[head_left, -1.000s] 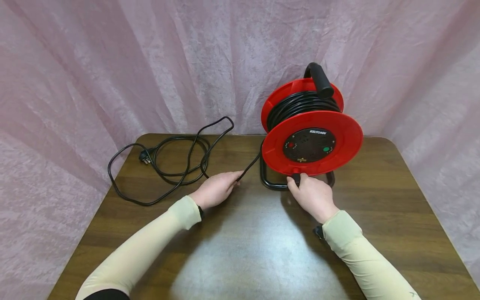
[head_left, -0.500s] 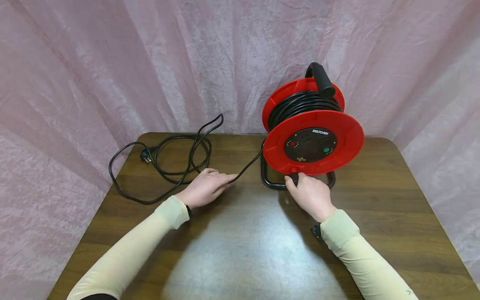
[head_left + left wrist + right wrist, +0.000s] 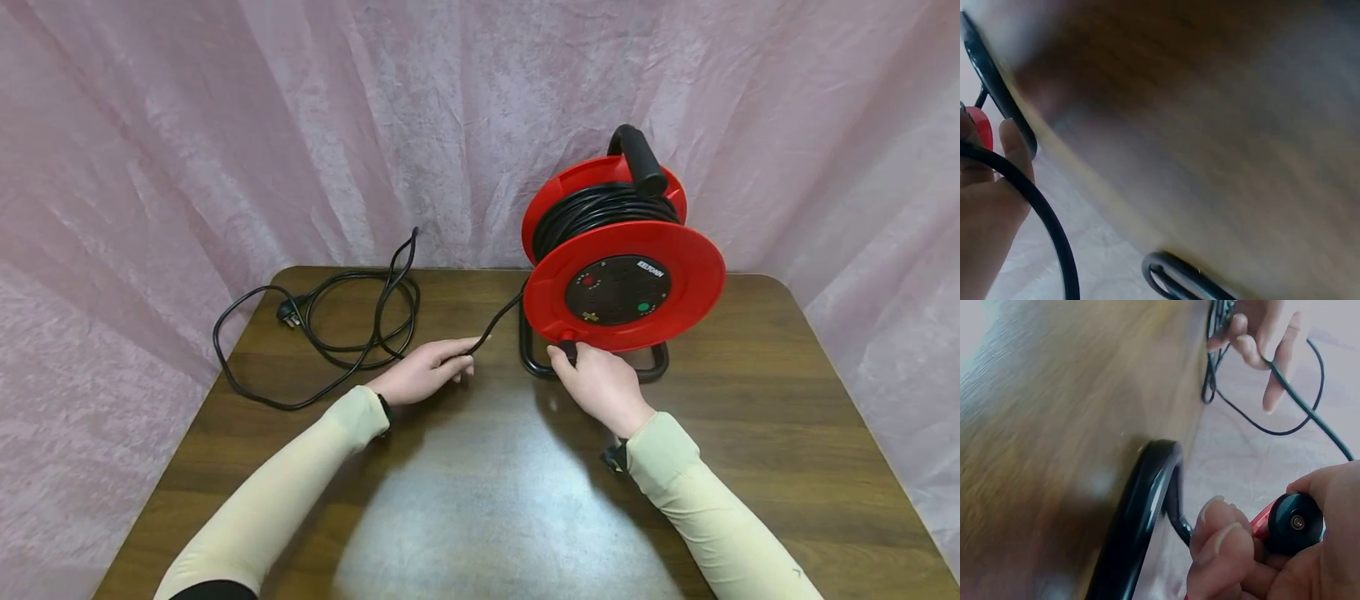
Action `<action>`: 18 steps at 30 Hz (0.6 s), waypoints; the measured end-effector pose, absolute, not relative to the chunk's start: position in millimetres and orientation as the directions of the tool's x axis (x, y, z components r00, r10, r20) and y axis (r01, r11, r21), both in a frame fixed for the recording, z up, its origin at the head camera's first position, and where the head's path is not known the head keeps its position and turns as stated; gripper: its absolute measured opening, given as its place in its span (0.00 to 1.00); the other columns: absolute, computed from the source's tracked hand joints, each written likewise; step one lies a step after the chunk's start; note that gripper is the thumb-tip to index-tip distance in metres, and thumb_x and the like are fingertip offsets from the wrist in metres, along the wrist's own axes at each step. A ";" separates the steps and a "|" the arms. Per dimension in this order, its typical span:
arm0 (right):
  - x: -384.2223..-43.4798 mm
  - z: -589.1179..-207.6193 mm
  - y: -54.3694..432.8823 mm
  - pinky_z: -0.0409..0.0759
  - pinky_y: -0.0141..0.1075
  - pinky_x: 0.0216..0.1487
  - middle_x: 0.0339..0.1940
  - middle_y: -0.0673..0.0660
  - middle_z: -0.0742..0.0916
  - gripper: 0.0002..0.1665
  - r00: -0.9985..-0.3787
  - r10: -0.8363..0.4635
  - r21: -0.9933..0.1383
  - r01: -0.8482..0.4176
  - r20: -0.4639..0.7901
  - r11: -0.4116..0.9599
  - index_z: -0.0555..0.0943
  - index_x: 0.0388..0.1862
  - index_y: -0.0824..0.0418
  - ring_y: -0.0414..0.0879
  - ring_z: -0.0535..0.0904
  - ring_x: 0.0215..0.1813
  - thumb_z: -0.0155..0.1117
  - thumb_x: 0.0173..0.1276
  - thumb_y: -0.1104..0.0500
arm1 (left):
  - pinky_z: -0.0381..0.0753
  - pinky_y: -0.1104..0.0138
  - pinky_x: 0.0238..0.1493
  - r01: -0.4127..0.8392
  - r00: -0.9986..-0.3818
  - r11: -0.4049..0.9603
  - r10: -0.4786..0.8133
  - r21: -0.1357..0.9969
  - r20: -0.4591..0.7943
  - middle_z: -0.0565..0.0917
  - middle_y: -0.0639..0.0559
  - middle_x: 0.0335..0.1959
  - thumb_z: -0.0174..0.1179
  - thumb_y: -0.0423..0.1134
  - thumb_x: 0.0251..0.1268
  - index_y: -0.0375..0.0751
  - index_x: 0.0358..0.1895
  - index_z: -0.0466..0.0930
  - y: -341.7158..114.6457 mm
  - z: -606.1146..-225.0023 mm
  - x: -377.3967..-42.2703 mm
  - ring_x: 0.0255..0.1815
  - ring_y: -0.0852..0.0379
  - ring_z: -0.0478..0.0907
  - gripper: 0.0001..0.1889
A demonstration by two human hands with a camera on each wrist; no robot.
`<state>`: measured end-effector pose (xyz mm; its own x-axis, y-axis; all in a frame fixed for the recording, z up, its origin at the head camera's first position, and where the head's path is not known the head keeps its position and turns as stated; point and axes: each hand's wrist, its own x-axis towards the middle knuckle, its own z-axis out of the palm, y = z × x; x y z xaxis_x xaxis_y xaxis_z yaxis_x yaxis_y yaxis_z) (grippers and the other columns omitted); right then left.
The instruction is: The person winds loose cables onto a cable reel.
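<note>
A red cable reel [image 3: 693, 287] stands on a black tubular frame [image 3: 534, 365], with black cable [image 3: 600, 215] wound on its drum. My right hand [image 3: 600, 385] grips the black crank knob [image 3: 1297, 522] at the reel's lower front. To the left, my left hand [image 3: 423, 371] pinches the loose cable [image 3: 501, 318], which runs up to the reel's left side. In the right wrist view, the cable [image 3: 1300, 403] passes between the left thumb and fingers. The left wrist view shows the cable [image 3: 1044, 209] curving across that hand.
Loose cable loops [image 3: 382, 304] and a black plug [image 3: 290, 311] lie at the table's back left; one loop stands up. The reel's carrying handle [image 3: 641, 162] juts from the top. A pink curtain [image 3: 450, 125] hangs behind the wooden table [image 3: 787, 417].
The reel's face has turned clockwise, its knob moving left with my right hand. My left hand drew back left, then came forward again along the cable. The raised loop has narrowed and shifted left.
</note>
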<state>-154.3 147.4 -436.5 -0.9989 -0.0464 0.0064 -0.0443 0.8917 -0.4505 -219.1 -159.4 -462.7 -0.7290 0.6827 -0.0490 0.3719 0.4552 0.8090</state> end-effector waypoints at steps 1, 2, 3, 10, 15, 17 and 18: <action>-154.8 -435.9 146.9 0.77 0.51 0.26 0.20 0.55 0.80 0.32 -0.999 -0.051 -0.457 -0.047 0.005 0.888 0.74 0.24 0.57 0.62 0.83 0.32 0.47 0.79 0.36 | 0.81 0.61 0.49 0.361 -0.729 0.444 0.683 0.820 -0.048 0.86 0.50 0.44 0.50 0.46 0.84 0.63 0.78 0.65 -157.8 -462.9 -219.6 0.41 0.57 0.81 0.24; -155.1 -435.1 146.3 0.77 0.51 0.26 0.20 0.55 0.80 0.32 -0.999 -0.054 -0.462 -0.050 0.003 0.886 0.74 0.24 0.57 0.62 0.84 0.33 0.47 0.79 0.36 | 0.81 0.60 0.49 0.349 -0.731 0.432 0.681 0.831 -0.047 0.86 0.49 0.44 0.50 0.45 0.83 0.63 0.77 0.66 -156.4 -463.0 -219.9 0.41 0.56 0.81 0.24; -155.4 -434.4 145.6 0.77 0.51 0.26 0.20 0.54 0.80 0.32 -0.998 -0.056 -0.466 -0.051 0.002 0.883 0.74 0.24 0.57 0.62 0.84 0.33 0.47 0.79 0.35 | 0.81 0.60 0.49 0.336 -0.736 0.423 0.675 0.842 -0.045 0.86 0.48 0.44 0.51 0.45 0.83 0.62 0.77 0.68 -155.4 -463.4 -219.9 0.41 0.56 0.81 0.24; -155.6 -430.1 144.2 0.75 0.48 0.25 0.20 0.53 0.79 0.30 -0.998 -0.062 -0.487 -0.048 -0.014 0.872 0.74 0.25 0.56 0.58 0.83 0.32 0.49 0.78 0.35 | 0.81 0.60 0.53 0.330 -0.793 0.465 0.609 0.822 -0.027 0.88 0.51 0.46 0.53 0.44 0.82 0.44 0.71 0.76 -151.6 -464.9 -218.0 0.47 0.58 0.83 0.20; -155.5 -428.2 145.3 0.76 0.48 0.25 0.21 0.53 0.80 0.30 -0.998 -0.067 -0.480 -0.048 -0.022 0.876 0.74 0.25 0.56 0.58 0.83 0.33 0.49 0.78 0.35 | 0.79 0.60 0.59 0.453 -0.789 0.585 0.614 0.673 -0.002 0.87 0.51 0.51 0.50 0.35 0.83 0.41 0.74 0.70 -152.6 -459.1 -212.9 0.53 0.58 0.83 0.22; -156.0 -427.9 145.6 0.76 0.49 0.25 0.22 0.53 0.80 0.29 -0.997 -0.069 -0.480 -0.052 -0.019 0.876 0.74 0.25 0.55 0.58 0.84 0.34 0.49 0.78 0.35 | 0.78 0.57 0.60 0.544 -0.779 0.656 0.627 0.523 0.023 0.87 0.50 0.51 0.51 0.32 0.81 0.41 0.75 0.69 -154.9 -454.2 -209.0 0.54 0.55 0.83 0.23; -156.3 -428.0 145.8 0.76 0.49 0.25 0.22 0.53 0.80 0.29 -0.997 -0.070 -0.480 -0.053 -0.017 0.876 0.74 0.25 0.55 0.58 0.84 0.34 0.49 0.78 0.36 | 0.78 0.56 0.60 0.587 -0.772 0.691 0.634 0.422 0.037 0.87 0.49 0.50 0.53 0.31 0.80 0.42 0.75 0.69 -156.5 -451.8 -206.7 0.53 0.54 0.83 0.24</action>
<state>-156.3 145.8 -428.0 -0.9974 -0.0700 -0.0171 -0.0532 0.8758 -0.4797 -206.7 -156.5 -451.8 -0.7724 0.6341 0.0368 0.5872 0.6907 0.4220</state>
